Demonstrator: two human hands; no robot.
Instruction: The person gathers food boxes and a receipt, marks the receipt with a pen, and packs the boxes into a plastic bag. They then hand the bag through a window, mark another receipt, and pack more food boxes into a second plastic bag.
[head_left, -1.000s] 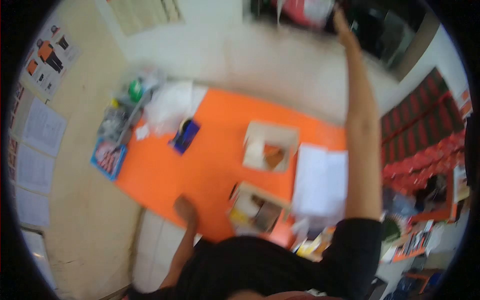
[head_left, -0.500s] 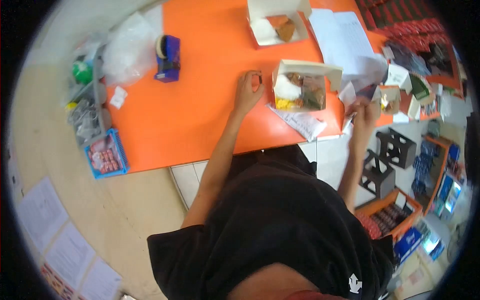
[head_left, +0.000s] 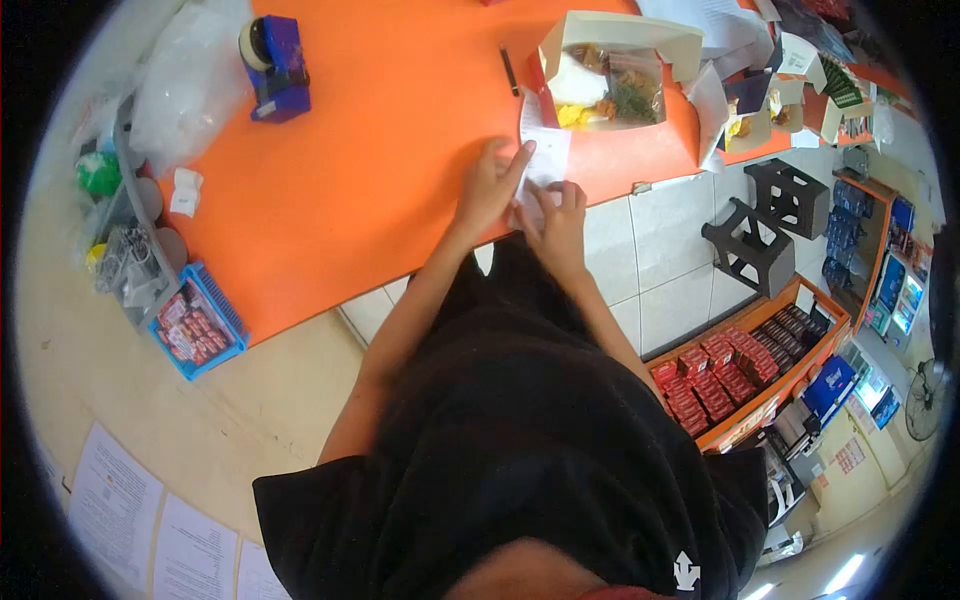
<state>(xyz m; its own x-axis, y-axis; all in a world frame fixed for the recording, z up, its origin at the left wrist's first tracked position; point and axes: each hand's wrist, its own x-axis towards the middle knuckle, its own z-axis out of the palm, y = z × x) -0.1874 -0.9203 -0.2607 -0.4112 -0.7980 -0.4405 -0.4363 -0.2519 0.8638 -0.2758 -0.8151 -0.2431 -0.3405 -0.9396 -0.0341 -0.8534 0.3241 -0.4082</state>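
Note:
A white printed paper slip [head_left: 548, 152] lies on the orange table near its front edge, its far end beside an open food box [head_left: 627, 112]. My left hand [head_left: 488, 192] is at the slip's left side, thumb at its edge and fingers apart. With bent fingers, my right hand [head_left: 558, 225] grips the slip's near end, which looks creased or folded; part of it is hidden under the fingers. The box holds white rice, something yellow, browned pieces and a clear packet with green contents. A dark pen [head_left: 509, 71] rests left of the box.
A blue tape dispenser [head_left: 278, 70] and a clear plastic bag [head_left: 190, 85] are at the left. A blue basket of small packets [head_left: 200, 320] sits at the table's left corner. More open food boxes [head_left: 745, 120] stand at right. Black stools [head_left: 750, 245] stand on the floor.
My left hand has let go of the pen, which now lies on the table. My right hand has come from the far right to the slip. The view has shifted.

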